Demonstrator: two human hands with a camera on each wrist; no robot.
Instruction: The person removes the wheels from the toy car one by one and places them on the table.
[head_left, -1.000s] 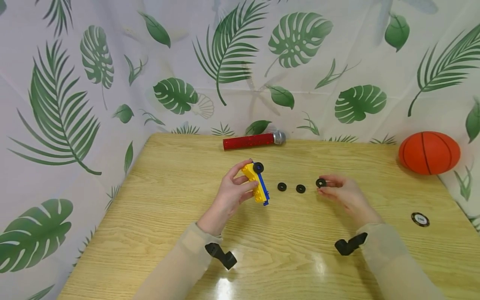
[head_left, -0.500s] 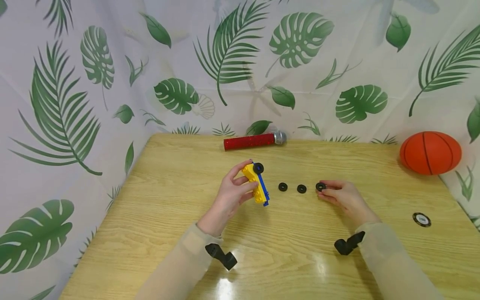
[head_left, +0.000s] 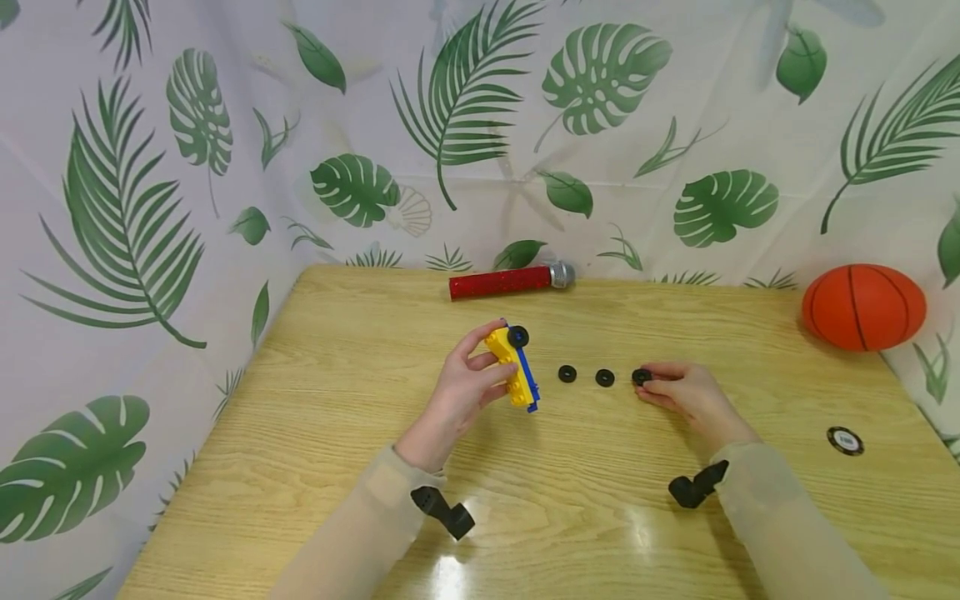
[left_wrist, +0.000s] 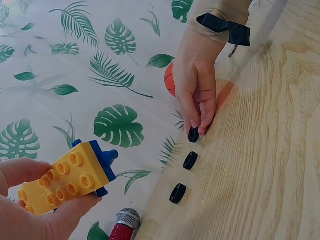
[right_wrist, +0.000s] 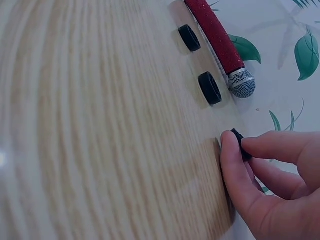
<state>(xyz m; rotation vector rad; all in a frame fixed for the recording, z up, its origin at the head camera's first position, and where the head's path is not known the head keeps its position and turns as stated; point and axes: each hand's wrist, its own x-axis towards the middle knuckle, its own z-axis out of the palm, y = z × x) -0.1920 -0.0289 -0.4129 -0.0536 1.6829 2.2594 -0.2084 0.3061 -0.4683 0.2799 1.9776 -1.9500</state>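
Note:
My left hand (head_left: 471, 385) grips a yellow and blue toy car (head_left: 519, 385) above the table, tilted with its studs showing in the left wrist view. One black tire (head_left: 517, 336) sits at the car's upper end. Over to the right, my right hand (head_left: 693, 397) pinches a small black tire (head_left: 641, 377) between thumb and fingers, at the table surface. Two more loose tires, a left one (head_left: 567, 374) and a middle one (head_left: 604, 378), lie flat between the hands, roughly in line with the pinched one. Fingers partly cover the pinched tire in the right wrist view.
Behind the hands, a red microphone (head_left: 510, 282) with a silver head lies along the back of the wooden table (head_left: 337, 375). An orange ball (head_left: 864, 307) rests at the back right corner. A round black-rimmed chip (head_left: 845, 440) lies at the right. Leaf-patterned cloth (head_left: 480, 225) hangs behind.
My right hand has lowered the tire it pinches down to the table, in line with the other two. The left hand and the toy car have stayed almost still.

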